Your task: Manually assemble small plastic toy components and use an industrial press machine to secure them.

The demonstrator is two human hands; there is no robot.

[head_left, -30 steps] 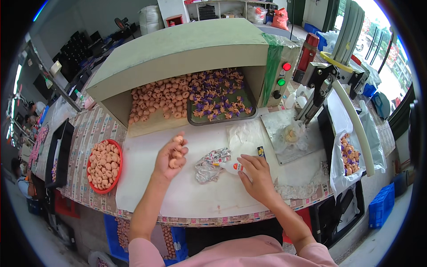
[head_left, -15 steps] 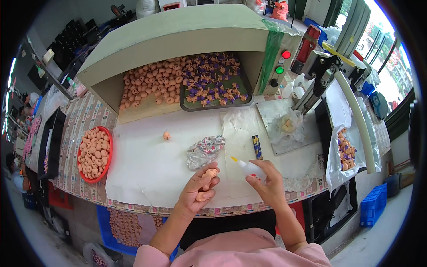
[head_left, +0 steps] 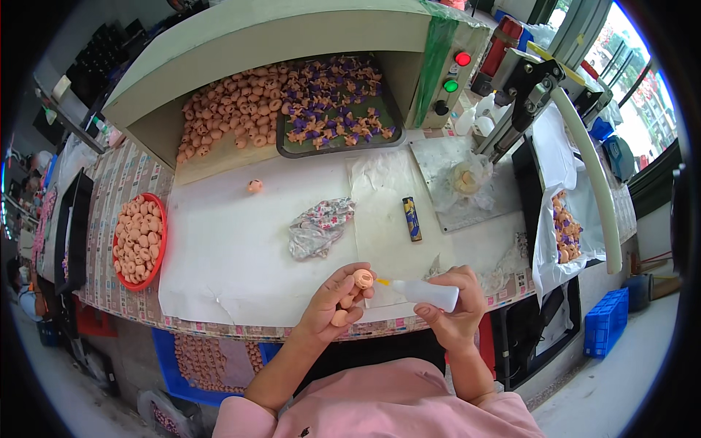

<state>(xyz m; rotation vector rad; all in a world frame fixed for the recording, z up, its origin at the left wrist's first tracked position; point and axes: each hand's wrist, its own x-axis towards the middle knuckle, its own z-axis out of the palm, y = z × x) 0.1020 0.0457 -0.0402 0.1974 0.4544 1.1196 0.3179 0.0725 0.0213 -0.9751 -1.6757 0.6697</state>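
Near the table's front edge, my left hand [head_left: 321, 310] is closed around a few small peach-coloured doll heads, the top one [head_left: 363, 279] held up between thumb and fingers with a hollow-looking face outward. My right hand [head_left: 461, 310] grips a white squeeze bottle [head_left: 432, 294] lying nearly level. Its thin yellow nozzle points left at that top head; whether it touches cannot be told. Beyond the hands lies a crumpled floral cloth [head_left: 321, 228]. A single doll head [head_left: 254, 186] rests on the white sheet farther left.
A red basket [head_left: 162, 252] of peach pieces stands left. Under the beige hood [head_left: 270, 55] are piled heads and a dark tray [head_left: 343, 148] of peach-and-purple pieces. A blue-and-yellow tube [head_left: 412, 219], metal press plate [head_left: 478, 208] and lined box [head_left: 544, 270] are at right.
My right hand has tilted the bottle toward level and brought its nozzle to the top head. My left hand has turned that head upward. The whole view has shifted slightly.
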